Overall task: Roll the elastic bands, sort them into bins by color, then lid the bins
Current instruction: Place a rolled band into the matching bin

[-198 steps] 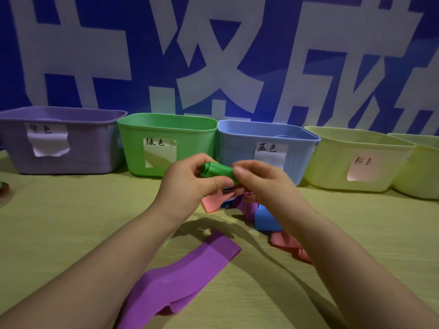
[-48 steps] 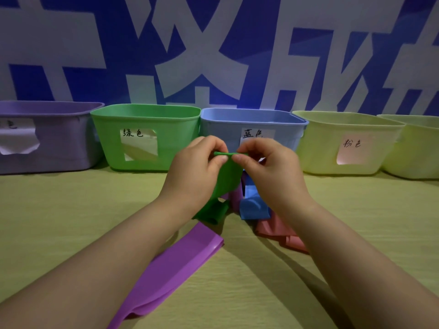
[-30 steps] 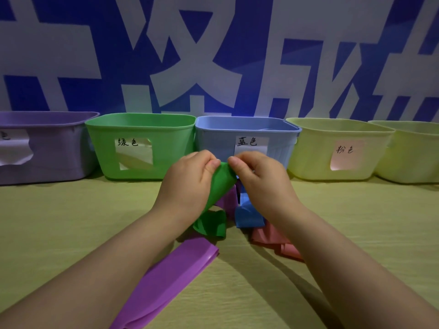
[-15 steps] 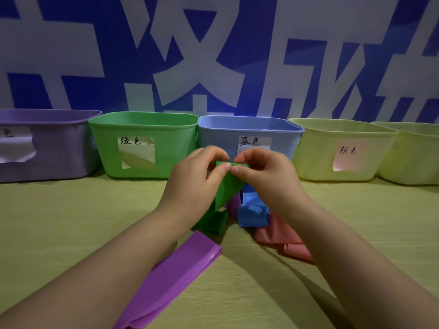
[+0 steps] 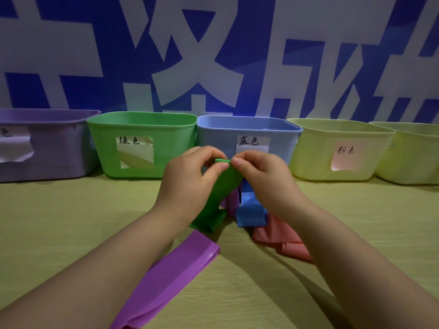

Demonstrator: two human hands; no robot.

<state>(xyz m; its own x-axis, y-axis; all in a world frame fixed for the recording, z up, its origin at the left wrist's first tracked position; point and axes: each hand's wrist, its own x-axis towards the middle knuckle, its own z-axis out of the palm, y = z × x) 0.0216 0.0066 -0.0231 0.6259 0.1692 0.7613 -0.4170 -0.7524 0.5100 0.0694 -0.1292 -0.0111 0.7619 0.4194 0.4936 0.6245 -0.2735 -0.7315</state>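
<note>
Green band (image 5: 223, 186) now unrolled, top half-hidden, purple bin (image 5: 50, 150) cropped

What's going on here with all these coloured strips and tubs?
A person is sorting elastic bands by colour. The left hand and right hand both pinch the top edge of a green elastic band, and its lower end droops onto the table. A purple band, a blue band and a pink band lie on the table unrolled. The green bin stands in the row of bins behind.
</note>
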